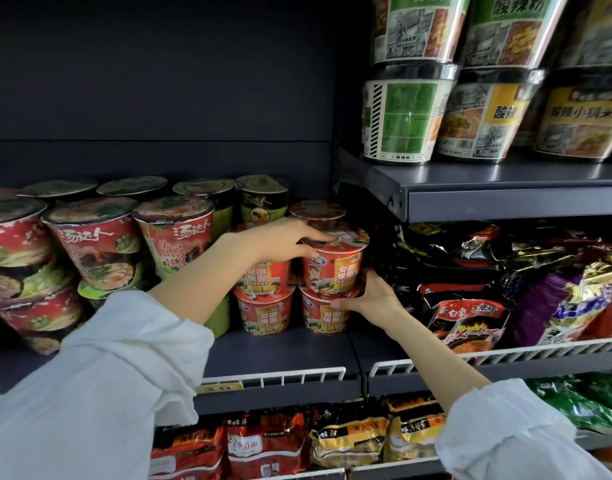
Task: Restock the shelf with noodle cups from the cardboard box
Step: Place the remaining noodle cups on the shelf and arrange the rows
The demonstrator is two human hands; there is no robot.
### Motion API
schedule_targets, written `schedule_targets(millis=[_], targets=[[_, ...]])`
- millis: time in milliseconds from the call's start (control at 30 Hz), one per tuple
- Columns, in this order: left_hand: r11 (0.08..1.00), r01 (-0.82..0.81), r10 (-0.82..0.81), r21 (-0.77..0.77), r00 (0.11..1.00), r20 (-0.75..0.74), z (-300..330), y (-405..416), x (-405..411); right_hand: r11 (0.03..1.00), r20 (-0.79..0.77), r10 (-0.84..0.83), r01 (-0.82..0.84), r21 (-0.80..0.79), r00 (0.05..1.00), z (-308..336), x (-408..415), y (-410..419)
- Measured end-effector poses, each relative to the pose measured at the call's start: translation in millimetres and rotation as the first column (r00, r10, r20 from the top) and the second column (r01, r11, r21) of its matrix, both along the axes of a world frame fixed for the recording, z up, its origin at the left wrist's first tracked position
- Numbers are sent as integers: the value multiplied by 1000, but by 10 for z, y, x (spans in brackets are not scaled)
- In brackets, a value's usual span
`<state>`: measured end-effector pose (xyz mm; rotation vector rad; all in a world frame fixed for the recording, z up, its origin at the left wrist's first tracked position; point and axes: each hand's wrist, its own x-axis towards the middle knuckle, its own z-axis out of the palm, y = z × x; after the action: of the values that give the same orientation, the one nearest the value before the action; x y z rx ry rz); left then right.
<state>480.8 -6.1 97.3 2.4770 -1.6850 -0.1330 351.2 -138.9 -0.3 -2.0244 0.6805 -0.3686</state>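
across the middle of the frame runs the dark grey shelf (284, 348), its back panel (159, 81) filling the upper left with bare dark metal above the stock. a white wire rail (273, 375) edges the shelf front, with a yellow price tag (221, 388) clipped below it. at the upper right a higher shelf (505, 188) carries large green and yellow noodle bowls (405, 123), stacked two high. at the left of the middle shelf we see tall red and green soup cups (93, 244), also stacked. to the right, behind another wire rail, lie dark and purple noodle packets (467, 323); more packets (266, 445) fill the bottom of the frame.

in the centre stand the small red noodle cups (263, 313), two columns of two, with another lid showing behind them. the upper right noodle cup (332, 271) sits upright on the one beneath, long axis vertical, lid up, printed face toward us. our left hand (284, 240) comes in from the lower left in a white sleeve (100, 375) and grips this cup's lid rim, fingers over the top and thumb at the side. our right hand (370, 296) reaches from the lower right and curls around the cup's base where it meets the lower cup.

bare shelf floor lies between the cups and the front rail, and dark free space rises above the stack.
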Motion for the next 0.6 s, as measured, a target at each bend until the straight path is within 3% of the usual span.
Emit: schedule_targets(millis=[300,600], targets=[[978,-192,196,-76,980,44,-97,225,112,996,182,-53,40,74,982,-68,76,105],[983,-156,163,-98,984,67,-108,249,57,989,152,-132,141,-49,980,-54,126,122]])
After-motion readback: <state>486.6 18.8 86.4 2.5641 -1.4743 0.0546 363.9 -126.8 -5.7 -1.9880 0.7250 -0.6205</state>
